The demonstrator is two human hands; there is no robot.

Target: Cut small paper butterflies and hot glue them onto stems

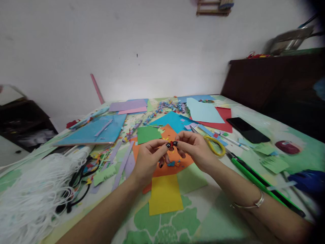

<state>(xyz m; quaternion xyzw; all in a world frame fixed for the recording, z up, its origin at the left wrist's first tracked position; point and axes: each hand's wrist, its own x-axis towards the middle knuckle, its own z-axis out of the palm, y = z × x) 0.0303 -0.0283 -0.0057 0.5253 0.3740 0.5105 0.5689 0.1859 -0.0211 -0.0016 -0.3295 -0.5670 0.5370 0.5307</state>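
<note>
My left hand (150,156) and my right hand (195,149) meet over an orange sheet of paper (166,171). Thumb and fingertips of both are pinched on a small red piece of paper (171,145), mostly covered by the fingers. Tiny blue and yellow scraps lie on the orange sheet below. Closer to me is a yellow sheet (165,196), with a light green sheet (191,181) partly under the orange one. A green sheet (149,135) lies just beyond my left hand. Yellow-handled scissors (215,146) rest to the right of my right hand.
On the right are a green box cutter (264,183), a black phone (247,129) and a red sheet (225,117). A tangle of white cord (33,196) fills the left front. Behind it lies a blue pad (88,130). Rolled paper pieces (170,105) stand near the wall.
</note>
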